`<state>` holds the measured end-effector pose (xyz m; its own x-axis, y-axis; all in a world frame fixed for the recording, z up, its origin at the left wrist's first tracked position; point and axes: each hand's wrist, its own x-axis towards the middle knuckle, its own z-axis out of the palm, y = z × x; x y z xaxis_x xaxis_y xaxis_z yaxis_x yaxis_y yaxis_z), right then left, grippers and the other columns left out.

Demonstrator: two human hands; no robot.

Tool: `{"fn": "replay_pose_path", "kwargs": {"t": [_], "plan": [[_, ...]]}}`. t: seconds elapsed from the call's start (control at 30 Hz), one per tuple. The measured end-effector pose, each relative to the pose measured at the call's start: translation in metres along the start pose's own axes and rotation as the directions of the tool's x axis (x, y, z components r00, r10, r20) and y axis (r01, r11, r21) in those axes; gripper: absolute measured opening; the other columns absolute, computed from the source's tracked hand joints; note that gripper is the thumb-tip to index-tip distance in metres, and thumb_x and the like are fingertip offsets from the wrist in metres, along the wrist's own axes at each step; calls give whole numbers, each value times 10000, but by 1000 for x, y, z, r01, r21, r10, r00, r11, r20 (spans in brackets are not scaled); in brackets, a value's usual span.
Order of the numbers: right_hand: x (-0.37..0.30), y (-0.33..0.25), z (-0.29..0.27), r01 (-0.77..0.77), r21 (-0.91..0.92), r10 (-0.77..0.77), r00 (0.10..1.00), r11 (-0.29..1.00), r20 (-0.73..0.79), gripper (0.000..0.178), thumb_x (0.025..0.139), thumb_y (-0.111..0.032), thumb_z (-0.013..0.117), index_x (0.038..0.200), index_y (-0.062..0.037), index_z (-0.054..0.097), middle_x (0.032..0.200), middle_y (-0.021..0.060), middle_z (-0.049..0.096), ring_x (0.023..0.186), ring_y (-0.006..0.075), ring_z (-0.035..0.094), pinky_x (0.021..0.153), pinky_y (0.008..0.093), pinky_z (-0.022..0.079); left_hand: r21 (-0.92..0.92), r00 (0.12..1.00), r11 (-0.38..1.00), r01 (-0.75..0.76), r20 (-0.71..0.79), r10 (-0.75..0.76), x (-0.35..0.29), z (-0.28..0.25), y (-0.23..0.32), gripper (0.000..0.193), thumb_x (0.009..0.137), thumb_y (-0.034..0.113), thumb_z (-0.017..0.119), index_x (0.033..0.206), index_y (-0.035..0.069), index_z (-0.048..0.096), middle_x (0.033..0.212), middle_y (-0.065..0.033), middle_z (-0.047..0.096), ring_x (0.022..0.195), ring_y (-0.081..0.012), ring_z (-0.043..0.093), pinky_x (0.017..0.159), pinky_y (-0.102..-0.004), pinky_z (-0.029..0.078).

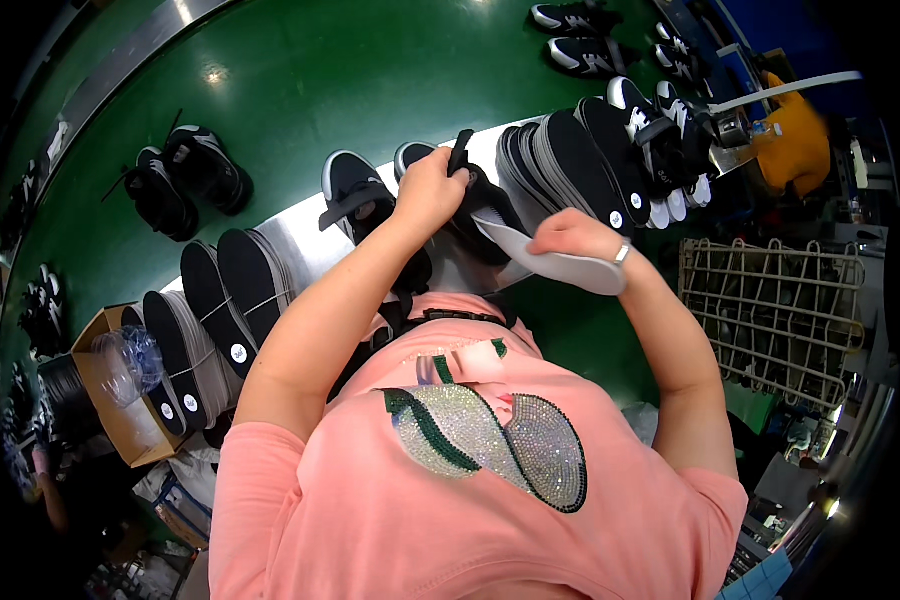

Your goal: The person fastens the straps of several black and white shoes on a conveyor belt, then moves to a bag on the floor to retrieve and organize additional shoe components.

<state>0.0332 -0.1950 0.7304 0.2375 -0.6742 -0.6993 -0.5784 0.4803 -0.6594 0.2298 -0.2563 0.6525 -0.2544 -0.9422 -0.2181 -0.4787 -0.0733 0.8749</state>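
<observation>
My left hand [432,188] is closed on the dark tongue or strap of a black sneaker [488,205] with a pale toe cap, pulling that part up. Pinched in my right hand [574,236] is a light grey insole [588,272]. Its narrower far part reaches into the sneaker's opening, while the near end sticks out toward me. A second black sneaker [355,178], with its strap hanging loose, stands just left of my left hand. My left forearm partly covers it.
Bundled black insoles [220,290] line the metal ledge on the left, and more insole stacks [560,160] lie right of my hands. A cardboard box [120,400] holds clear plastic. Sneakers [205,170] rest on the green belt [300,80]. A wire rack [770,310] stands at right.
</observation>
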Motion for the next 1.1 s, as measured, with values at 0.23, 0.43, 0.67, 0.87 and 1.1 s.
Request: {"fn": "replay_pose_path", "kwargs": {"t": [0.23, 0.43, 0.67, 0.87, 1.1], "plan": [[55, -1, 58, 72, -876, -473, 861, 477, -186, 153, 681, -180, 556, 725, -50, 624, 853, 141, 521, 809, 291, 540, 715, 399, 438, -63, 1000, 998, -1, -23, 0, 0, 5, -7, 243, 735, 157, 562, 897, -23, 534, 808, -229, 590, 830, -385, 556, 730, -419, 417], [2, -13, 36, -108, -895, -172, 965, 432, -200, 357, 635, -283, 635, 896, -61, 536, 915, 130, 520, 849, 276, 542, 740, 415, 410, -28, 998, 1000, -10, -62, 8, -5, 7, -5, 219, 774, 137, 537, 924, -21, 514, 824, -203, 590, 820, -346, 566, 732, -387, 421], [25, -13, 49, 57, -944, -451, 887, 324, -101, 107, 703, -143, 538, 709, -61, 606, 747, 119, 590, 751, 257, 593, 613, 338, 489, -51, 997, 998, -30, -68, 27, -3, 11, -10, 210, 753, 132, 549, 904, -10, 515, 814, -230, 585, 824, -395, 553, 726, -438, 421], [76, 6, 58, 98, -925, -396, 916, 367, -60, 113, 718, -109, 523, 755, -46, 609, 776, 133, 604, 772, 269, 605, 667, 358, 492, -115, 997, 993, -21, -76, 12, -6, 12, -13, 214, 750, 144, 560, 896, -6, 515, 809, -222, 585, 816, -395, 551, 717, -431, 422], [105, -8, 45, 86, -921, 57, 992, 380, 116, 205, 688, -72, 521, 839, -7, 643, 892, 194, 614, 867, 282, 599, 749, 358, 475, -151, 997, 988, -42, -77, 31, -5, 13, -15, 221, 753, 154, 568, 891, -10, 519, 795, -213, 586, 804, -367, 565, 704, -405, 424]]}}
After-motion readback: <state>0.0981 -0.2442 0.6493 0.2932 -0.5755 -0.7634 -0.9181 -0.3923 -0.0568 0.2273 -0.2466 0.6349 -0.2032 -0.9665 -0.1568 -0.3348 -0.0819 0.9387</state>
